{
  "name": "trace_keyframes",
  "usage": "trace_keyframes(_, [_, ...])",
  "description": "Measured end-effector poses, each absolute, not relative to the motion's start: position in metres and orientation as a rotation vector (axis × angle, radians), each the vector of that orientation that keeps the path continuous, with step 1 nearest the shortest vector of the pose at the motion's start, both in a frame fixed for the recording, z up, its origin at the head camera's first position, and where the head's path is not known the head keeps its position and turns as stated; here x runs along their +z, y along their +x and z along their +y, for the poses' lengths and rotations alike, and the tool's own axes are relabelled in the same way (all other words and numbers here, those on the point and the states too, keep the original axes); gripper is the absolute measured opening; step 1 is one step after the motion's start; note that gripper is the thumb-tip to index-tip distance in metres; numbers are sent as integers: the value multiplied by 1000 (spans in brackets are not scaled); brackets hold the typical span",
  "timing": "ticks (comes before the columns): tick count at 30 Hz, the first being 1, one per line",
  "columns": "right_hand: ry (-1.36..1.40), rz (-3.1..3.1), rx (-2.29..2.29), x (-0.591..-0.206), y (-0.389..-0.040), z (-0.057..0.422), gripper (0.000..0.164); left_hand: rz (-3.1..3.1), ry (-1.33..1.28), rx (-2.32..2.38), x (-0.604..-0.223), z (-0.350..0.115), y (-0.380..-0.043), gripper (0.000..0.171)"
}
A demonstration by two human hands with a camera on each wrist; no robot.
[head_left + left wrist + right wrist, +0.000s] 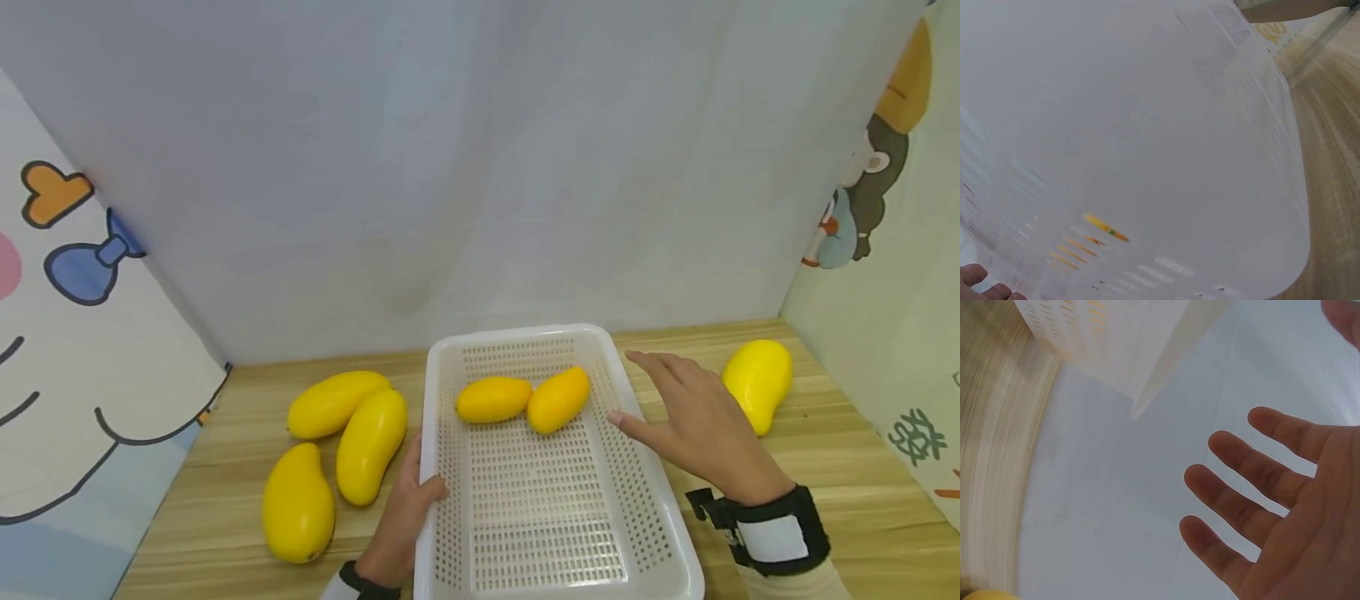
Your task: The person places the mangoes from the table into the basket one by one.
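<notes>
A white perforated plastic basket (547, 487) stands in the middle of the head view, with two yellow mangoes (492, 400) lying side by side near its far end. My left hand (402, 518) grips the basket's left side, thumb over the rim. In the left wrist view the basket wall (1147, 137) fills most of the picture, and fingertips (997, 291) show at the lower left. Near the right rim, my right hand (693, 421) hovers with its fingers spread and nothing in them. The right wrist view shows that palm (1310, 506) apart from the basket (1122, 350).
Three mangoes lie left of the basket, one (298, 504) nearest me. Another mango (759, 383) sits to the right, partly behind my right hand. A pale cloth wall (480, 183) rises behind the wooden table (202, 500), with printed panels at both sides.
</notes>
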State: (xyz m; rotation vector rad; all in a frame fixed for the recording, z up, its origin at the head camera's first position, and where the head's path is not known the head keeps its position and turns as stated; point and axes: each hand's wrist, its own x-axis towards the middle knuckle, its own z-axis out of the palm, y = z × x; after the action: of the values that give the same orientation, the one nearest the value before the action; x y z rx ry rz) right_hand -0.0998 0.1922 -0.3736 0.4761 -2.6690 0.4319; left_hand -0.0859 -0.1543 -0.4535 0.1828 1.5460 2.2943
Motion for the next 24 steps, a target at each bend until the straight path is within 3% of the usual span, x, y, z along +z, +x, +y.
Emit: trace_keyframes(24, [433,-2604,431,-370,-100,195,72,1546,192,2297,-453,-154,-86,85])
